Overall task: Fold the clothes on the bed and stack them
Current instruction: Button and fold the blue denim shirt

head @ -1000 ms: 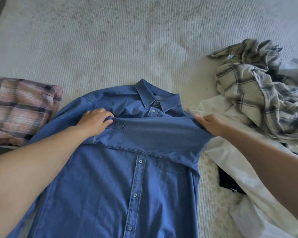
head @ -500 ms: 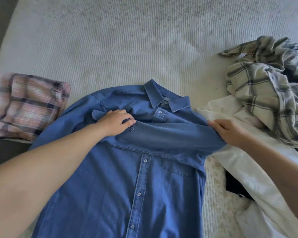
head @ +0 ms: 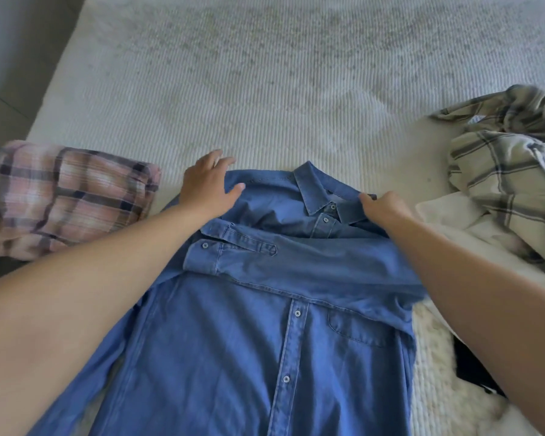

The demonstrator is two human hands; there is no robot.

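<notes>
Right hand (head: 383,209) fingers hidden – denim shirt (head: 239,347) cropped below.

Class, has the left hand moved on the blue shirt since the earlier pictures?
Yes. The left hand has left the folded sleeve's cuff and gone up toward the blue shirt's shoulder, resting flat beside the collar.

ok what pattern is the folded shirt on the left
Pink plaid with dark stripes, on the folded shirt; head view.

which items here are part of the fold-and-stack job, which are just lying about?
In the job:
blue denim shirt, one sleeve folded across its chest
left hand, right hand, both at its shoulders
folded pink plaid shirt
crumpled grey plaid shirt
white garment

Lying about:
dark item, unclear what
bed cover
</notes>
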